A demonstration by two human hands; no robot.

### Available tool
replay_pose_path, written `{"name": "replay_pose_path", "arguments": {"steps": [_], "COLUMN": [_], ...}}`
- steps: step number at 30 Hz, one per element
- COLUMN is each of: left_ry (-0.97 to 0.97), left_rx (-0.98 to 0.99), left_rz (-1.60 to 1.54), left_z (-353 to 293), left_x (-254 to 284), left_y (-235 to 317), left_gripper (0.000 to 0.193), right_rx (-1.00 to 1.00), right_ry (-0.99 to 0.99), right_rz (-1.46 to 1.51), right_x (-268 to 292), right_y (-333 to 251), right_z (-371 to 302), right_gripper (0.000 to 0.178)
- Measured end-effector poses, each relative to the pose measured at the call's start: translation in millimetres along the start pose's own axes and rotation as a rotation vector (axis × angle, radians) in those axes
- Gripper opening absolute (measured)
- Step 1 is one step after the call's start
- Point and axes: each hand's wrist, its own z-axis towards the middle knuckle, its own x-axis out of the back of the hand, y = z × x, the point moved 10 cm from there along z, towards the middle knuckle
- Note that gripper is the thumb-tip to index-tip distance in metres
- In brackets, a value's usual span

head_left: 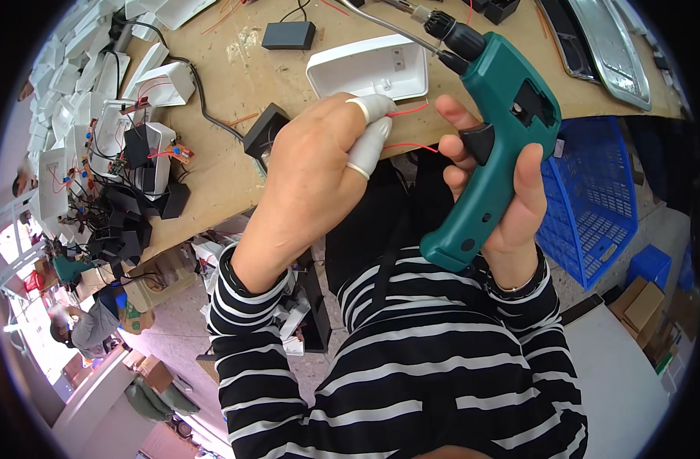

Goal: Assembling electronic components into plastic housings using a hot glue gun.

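My left hand (311,168) wears white finger cots on its thumb and forefinger, which are pinched on a thin red wire (411,145). Two red ends stick out to the right of those fingertips. In my right hand (522,199) rests a green soldering gun (487,168), tilted with its black nose toward the upper left. The fingers curl loosely about its handle and black trigger (477,142). A bent metal tube (396,30) runs to the nose. Just beyond both hands an open white plastic housing (369,67) lies on the table.
Black boxes (289,35) sit on the wooden table (212,153). Piled at the left are white housings (162,83), black adapters (120,222) and wired circuit boards. A blue crate (591,199) stands at right, below a metal-rimmed tray (613,53). Another person (90,325) is at far left.
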Motion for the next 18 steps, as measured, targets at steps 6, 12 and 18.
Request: {"name": "replay_pose_path", "arguments": {"steps": [6,12,18], "left_ry": [-0.162,-0.103,-0.115], "left_rx": [-0.063,0.071,0.046], "left_rz": [0.124,0.003,-0.031], "left_z": [-0.3,0.1,-1.1], "left_x": [-13.3,-2.3,-4.4], "left_y": [3.9,-7.2,-1.3], "left_gripper": [0.014,0.015,0.016], "right_rx": [0.049,0.293,0.424], "right_ry": [-0.041,0.059,0.198], "right_rz": [0.039,-0.436,-0.812], "right_x": [0.8,-4.9,-26.4], "right_y": [-3.4,-41.6,-36.2], "right_z": [5.2,-10.4,-15.5], "right_gripper": [0.071,0.064,0.059]}}
